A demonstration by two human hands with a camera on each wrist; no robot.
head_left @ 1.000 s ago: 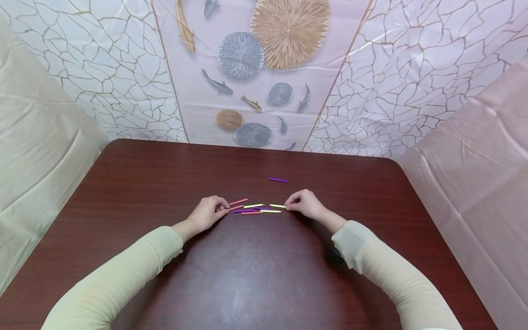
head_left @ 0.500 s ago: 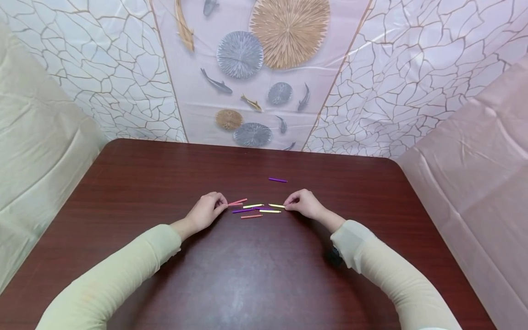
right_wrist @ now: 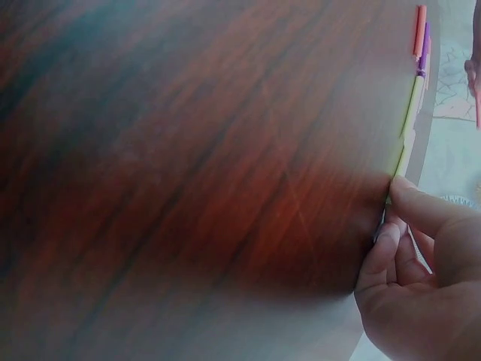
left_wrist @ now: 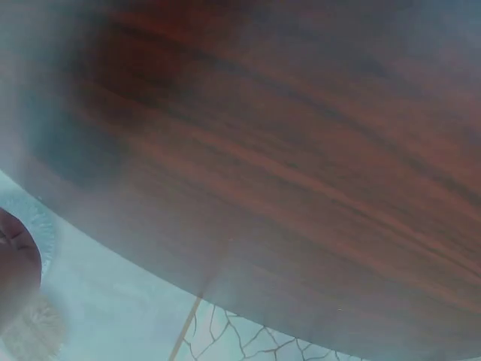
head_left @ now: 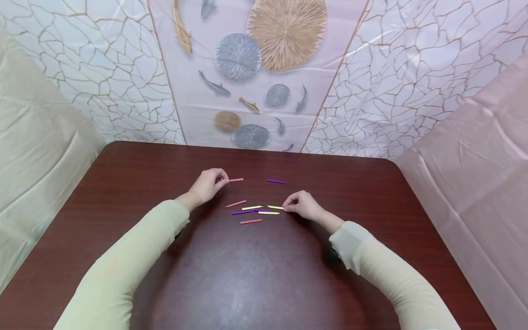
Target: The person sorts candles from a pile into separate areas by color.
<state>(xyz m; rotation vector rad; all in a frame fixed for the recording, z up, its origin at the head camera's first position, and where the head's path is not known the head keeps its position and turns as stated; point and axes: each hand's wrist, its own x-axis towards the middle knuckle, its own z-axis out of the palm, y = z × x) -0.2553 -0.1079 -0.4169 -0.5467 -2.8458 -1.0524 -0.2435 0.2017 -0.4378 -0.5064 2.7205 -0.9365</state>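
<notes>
My left hand (head_left: pixel 209 184) pinches a pink stick (head_left: pixel 237 180), ten o'clock from the yellow stick (head_left: pixel 274 207) my right hand (head_left: pixel 304 205) pinches!

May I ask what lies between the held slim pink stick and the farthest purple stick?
Head view: only bare brown tabletop between the pink stick and purple stick.

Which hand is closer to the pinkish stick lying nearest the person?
Right. The right hand sits to the right of the pinkish stick and slightly beyond it. The left hand is farther away, well beyond the stick and to its left.
</notes>
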